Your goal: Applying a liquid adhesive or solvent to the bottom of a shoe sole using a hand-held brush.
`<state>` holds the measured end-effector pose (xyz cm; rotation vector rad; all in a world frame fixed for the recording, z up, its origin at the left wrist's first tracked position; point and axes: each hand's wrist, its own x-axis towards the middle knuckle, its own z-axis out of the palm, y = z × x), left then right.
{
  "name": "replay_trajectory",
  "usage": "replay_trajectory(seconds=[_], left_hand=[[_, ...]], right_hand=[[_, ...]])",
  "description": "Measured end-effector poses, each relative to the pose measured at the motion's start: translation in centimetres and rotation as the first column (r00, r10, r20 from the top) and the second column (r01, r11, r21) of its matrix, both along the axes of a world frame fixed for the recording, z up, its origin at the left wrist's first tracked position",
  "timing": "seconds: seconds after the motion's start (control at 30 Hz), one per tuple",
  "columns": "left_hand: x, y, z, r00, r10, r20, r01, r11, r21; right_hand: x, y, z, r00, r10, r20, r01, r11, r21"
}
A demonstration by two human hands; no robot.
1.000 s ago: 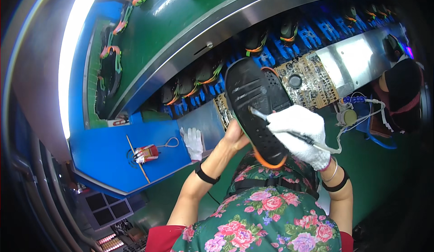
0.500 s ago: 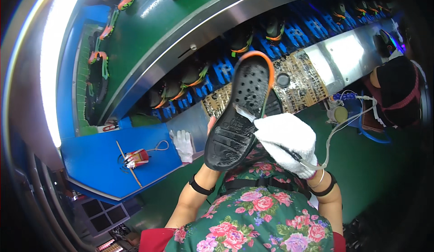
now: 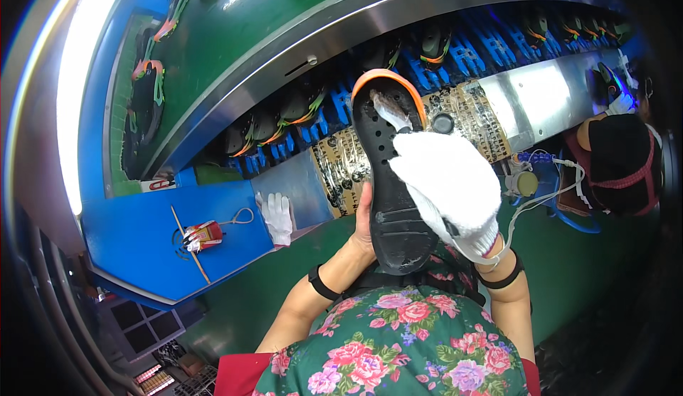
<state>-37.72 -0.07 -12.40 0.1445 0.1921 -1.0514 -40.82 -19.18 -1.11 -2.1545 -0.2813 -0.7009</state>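
A black shoe sole (image 3: 393, 211) with an orange rim at its far end is held upright in front of me, its inner face towards me. Small holes dot its far half and grooves cross its near half. My bare left hand (image 3: 363, 220) grips its left edge, the fingers hidden behind it. In a white knitted glove, my right hand (image 3: 449, 183) is closed around a brush (image 3: 391, 113). Its pale, flat tip rests on the far end of the sole, inside the orange rim; the glove hides the handle. A thin tube (image 3: 530, 220) runs up to the right wrist.
Ahead, shoe parts ride on a rack with blue holders (image 3: 466, 51). A blue side table (image 3: 142, 232) on the left bears a red-and-white pack (image 3: 205, 237), a stick and, at its edge, a white glove (image 3: 276, 218). A co-worker (image 3: 619, 161) is at the right.
The brush in my right hand has moved from the middle of the sole to its far end. The sole has turned more upright and shifted slightly right.
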Motion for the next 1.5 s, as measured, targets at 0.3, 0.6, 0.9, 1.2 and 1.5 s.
replay_trajectory(seconds=[0.3,0.6,0.9,1.2,1.5], left_hand=[[0.1,0.2,-1.3,0.999,0.035,-0.024,-0.038,0.987,-0.156],[0.8,0.9,-1.0,0.997,-0.009,0.079,0.003,0.997,0.076],[3.1,-1.1,2.2,0.913,0.002,0.408,-0.155,0.926,0.344],[5.0,-1.8,1.9,0.956,0.099,0.278,-0.091,0.995,-0.041],[6.6,-1.9,2.8,0.969,0.071,0.238,-0.020,0.977,-0.211]], right_hand=[[-0.7,0.5,-1.3,0.991,0.087,-0.097,-0.074,0.988,0.136],[-0.8,1.0,-1.0,0.994,0.105,-0.016,-0.102,0.984,0.145],[0.0,2.4,-1.7,0.987,0.149,0.056,-0.158,0.962,0.222],[-0.9,4.2,-3.2,0.990,0.143,0.015,-0.143,0.962,0.232],[-0.7,4.1,-2.6,0.985,0.146,0.094,-0.157,0.980,0.124]])
